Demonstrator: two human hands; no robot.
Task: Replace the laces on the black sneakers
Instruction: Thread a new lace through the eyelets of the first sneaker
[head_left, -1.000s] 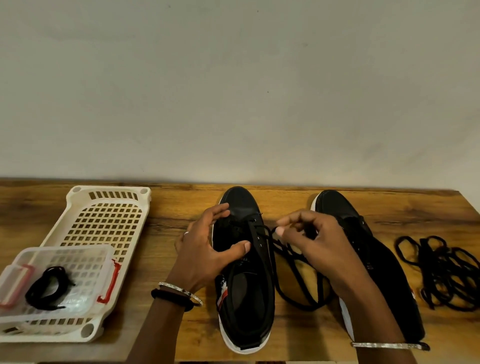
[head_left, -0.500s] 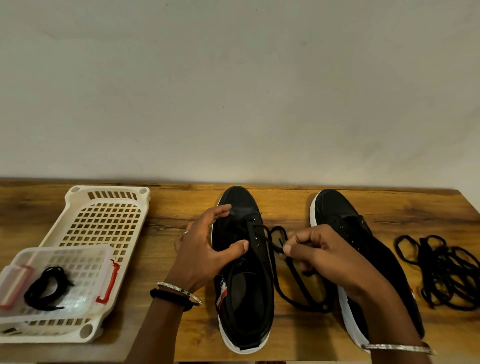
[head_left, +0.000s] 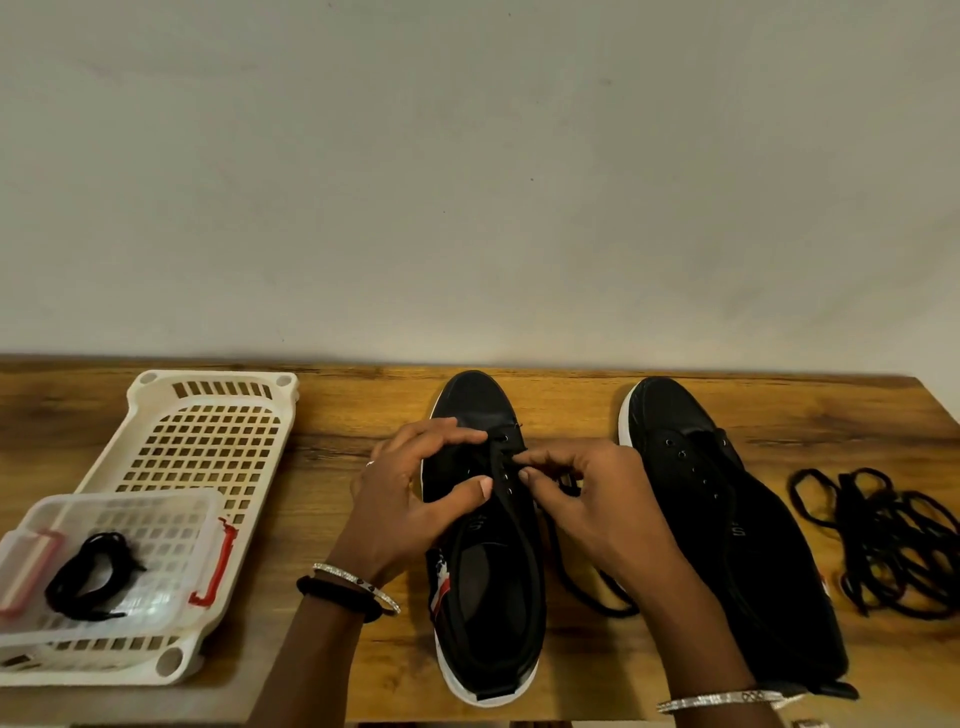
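Threading a limp lace (head_left: 618, 612) through the sneaker (head_left: 488, 597): left hand (head_left: 410, 499) grips the upper, right hand (head_left: 597, 504) pinches the lace, probably best held near its stiff tip.

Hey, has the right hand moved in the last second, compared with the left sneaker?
Yes. The right hand has shifted left, from just right of the left sneaker onto its eyelet row; the sneaker stayed put.
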